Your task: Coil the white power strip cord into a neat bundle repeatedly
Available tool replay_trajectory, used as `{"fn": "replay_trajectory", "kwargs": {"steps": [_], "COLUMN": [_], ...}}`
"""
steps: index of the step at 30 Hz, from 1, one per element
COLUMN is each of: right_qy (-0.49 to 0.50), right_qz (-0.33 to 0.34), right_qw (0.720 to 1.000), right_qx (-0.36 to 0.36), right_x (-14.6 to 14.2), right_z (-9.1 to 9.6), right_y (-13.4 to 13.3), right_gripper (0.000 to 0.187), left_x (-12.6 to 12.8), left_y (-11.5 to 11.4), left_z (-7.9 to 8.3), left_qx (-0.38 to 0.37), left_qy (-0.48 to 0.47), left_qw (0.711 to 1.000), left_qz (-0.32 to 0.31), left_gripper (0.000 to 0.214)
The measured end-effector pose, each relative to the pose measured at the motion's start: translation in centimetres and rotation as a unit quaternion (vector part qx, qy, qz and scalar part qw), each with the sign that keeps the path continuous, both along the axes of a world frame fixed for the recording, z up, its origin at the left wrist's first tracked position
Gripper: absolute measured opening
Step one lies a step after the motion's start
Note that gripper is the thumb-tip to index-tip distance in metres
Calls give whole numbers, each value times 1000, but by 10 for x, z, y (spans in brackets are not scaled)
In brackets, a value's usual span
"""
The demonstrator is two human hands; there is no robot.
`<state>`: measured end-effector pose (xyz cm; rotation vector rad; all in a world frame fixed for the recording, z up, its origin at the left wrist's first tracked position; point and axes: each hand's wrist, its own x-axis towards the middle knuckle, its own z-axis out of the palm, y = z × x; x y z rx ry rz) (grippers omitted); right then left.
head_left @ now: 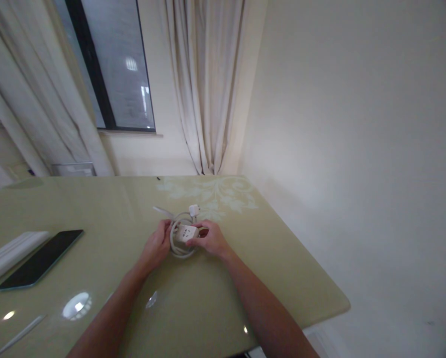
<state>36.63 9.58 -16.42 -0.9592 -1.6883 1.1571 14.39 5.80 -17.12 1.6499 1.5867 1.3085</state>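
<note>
A white power strip (pixel 187 233) with socket holes on its face lies amid its own coiled pale cable (pixel 181 254). My right hand (pixel 210 237) grips the strip's right end between thumb and fingers. On the other side, my left hand (pixel 160 242) is closed round the left part of the coil, with its fingertips partly hidden behind the loops. The cable's white plug (pixel 194 210) sticks out at the top of the coil. Left of the plug, a thin pale strip (pixel 163 211) points away from my left hand.
On the left of the glossy greenish table (pixel 275 278) lie a black tablet-like slab (pixel 42 259) and a long white object (pixel 14 253). A thin white stick (pixel 19 335) is at the lower left. The wall (pixel 357 174) runs along the table's right side; curtains (pixel 208 84) hang behind.
</note>
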Motion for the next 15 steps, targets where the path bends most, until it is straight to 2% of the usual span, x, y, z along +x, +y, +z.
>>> {"fn": "replay_trajectory", "kwargs": {"steps": [6,10,12,15], "right_qy": [12,33,47,35], "right_qz": [1,-26,-54,-94], "right_qw": [999,999,997,995], "right_qx": [34,-3,-16,5], "right_x": [-8,-12,-14,-18], "right_z": [-2,-2,-1,2], "right_y": [-5,-5,-7,-11], "right_gripper": [55,55,53,43], "left_x": [6,10,12,14], "left_y": [0,-4,-6,-8], "left_z": [1,7,10,15], "left_qx": [25,29,26,29], "left_qy": [-53,-82,-89,-65], "left_qw": [996,987,985,987], "left_qz": [-73,-137,-144,-142], "left_gripper": [49,45,46,46]}}
